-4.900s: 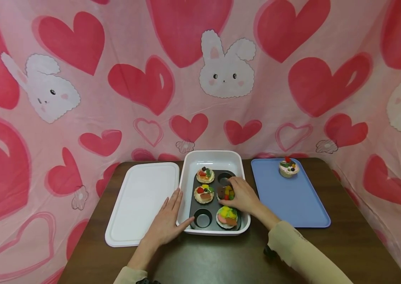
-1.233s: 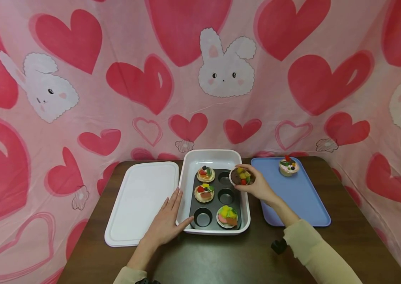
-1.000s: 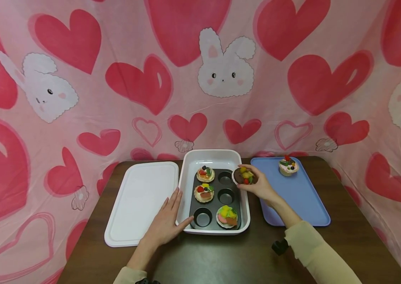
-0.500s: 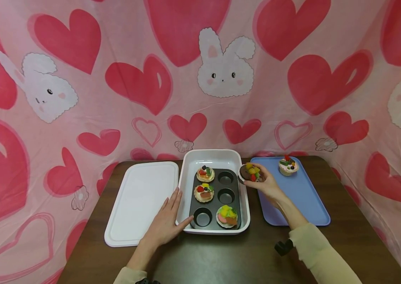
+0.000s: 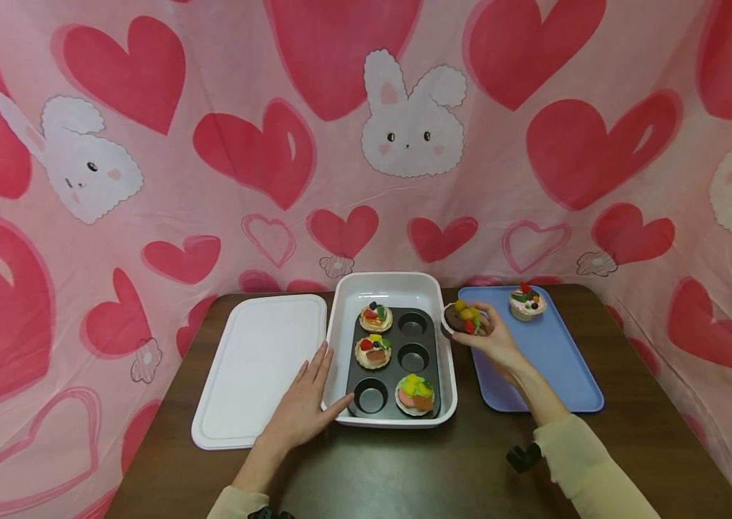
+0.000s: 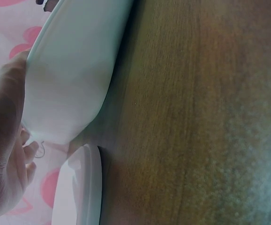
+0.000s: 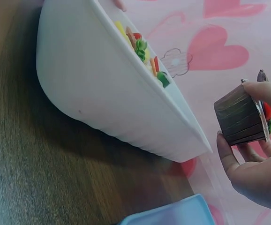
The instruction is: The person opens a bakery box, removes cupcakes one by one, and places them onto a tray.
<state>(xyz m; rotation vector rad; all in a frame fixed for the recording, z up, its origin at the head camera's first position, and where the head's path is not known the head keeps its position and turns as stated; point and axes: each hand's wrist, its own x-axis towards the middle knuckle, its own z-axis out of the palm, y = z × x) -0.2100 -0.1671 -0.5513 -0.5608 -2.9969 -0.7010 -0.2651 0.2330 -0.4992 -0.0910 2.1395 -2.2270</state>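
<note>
My right hand (image 5: 498, 346) holds a chocolate cupcake (image 5: 460, 318) topped with fruit pieces, just past the white basin's right rim and beside the blue tray (image 5: 534, 367). In the right wrist view, thumb and fingers grip its brown pleated cup (image 7: 238, 117), tilted in the air. My left hand (image 5: 304, 404) rests with straight fingers on the left rim of the white basin (image 5: 392, 424). Inside the basin lies a dark muffin tin (image 5: 393, 382). Fruit-topped tarts fill its back-left cup (image 5: 375, 318), middle-left cup (image 5: 373, 355) and front-right cup (image 5: 414, 396); the other cups are bare.
A pink-topped cupcake (image 5: 527, 305) stands at the back of the blue tray. Left of the basin lies a white board (image 5: 262, 375). Everything sits on a dark wooden table (image 5: 398, 476), with a pink heart-patterned cloth (image 5: 340, 180) hanging behind.
The chocolate cupcake has left the tin's middle-right cup; my right hand lifted it and carried it right, over the basin's rim. My left hand has stayed in place.
</note>
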